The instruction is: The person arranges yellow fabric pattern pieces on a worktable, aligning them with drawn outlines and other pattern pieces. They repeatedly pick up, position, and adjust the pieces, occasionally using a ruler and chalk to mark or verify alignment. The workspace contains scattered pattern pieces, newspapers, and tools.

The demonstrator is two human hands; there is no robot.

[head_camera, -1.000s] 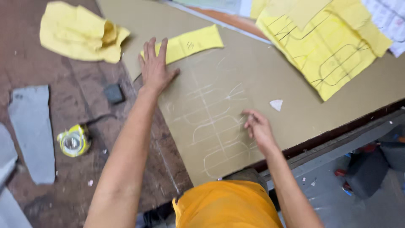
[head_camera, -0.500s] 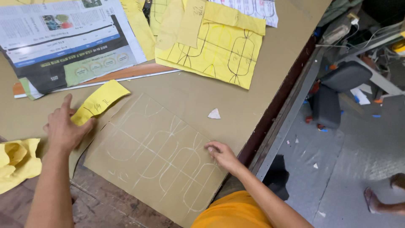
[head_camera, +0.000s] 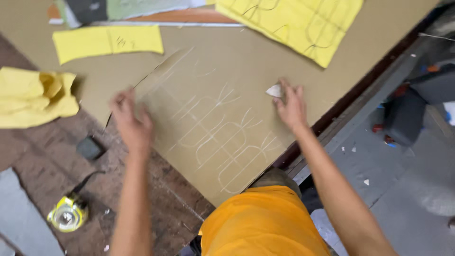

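Right hand (head_camera: 290, 105) has reached chalk (head_camera: 274, 90).

There is a single view, from a camera worn on the person's head, looking steeply down over the orange-clad chest (head_camera: 265, 223) onto the counter (head_camera: 379, 42). It sits close: both forearms run up from the bottom edge, and the left hand (head_camera: 130, 121) and right hand (head_camera: 290, 106) lie near the middle of the frame. The view is turned relative to the counter, so the counter's front edge runs diagonally from upper right to lower centre. The tan sheet with chalk lines (head_camera: 213, 128) fills the centre. The floor (head_camera: 407, 189) shows at lower right, well below. With no second camera, no part of the scene is shared between views.
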